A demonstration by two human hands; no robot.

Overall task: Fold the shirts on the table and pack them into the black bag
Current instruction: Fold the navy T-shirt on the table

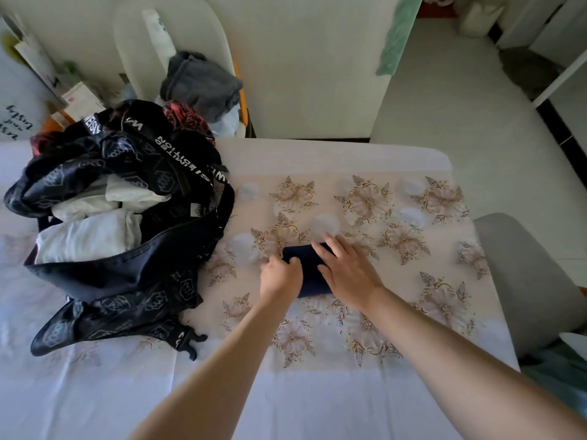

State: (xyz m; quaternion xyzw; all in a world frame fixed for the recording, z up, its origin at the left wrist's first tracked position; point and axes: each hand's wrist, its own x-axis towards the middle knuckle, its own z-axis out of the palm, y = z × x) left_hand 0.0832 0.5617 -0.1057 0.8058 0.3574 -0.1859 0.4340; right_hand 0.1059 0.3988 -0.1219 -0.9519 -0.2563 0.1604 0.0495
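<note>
Found the navy shirt [308, 277] folded down to a small packet near the middle of the table [413, 315], at about 3 o'clock from the black bag [127, 274]. Gripped at its 9 o'clock edge by the left hand [279, 276], fingers curled round the fold. Pressed from the 3 o'clock side by the right hand [346, 268], fingers straight and slightly spread, closed on nothing. Looked like a last smoothing ahead of the lift. Seemed best to bear down with the flat palm while sliding the left fingers fully under, so that no layer could spring loose. Then likely called for a pinch from both sides, lifting level rather than by one edge. Saw the bag's mouth gaping, with white shirts [85, 236] filling much of it; probably needed laying flat on top of those, not stuffing. Risked snagging on the lettered straps [178, 154] draped across the opening at the bag's 1 o'clock side.
</note>
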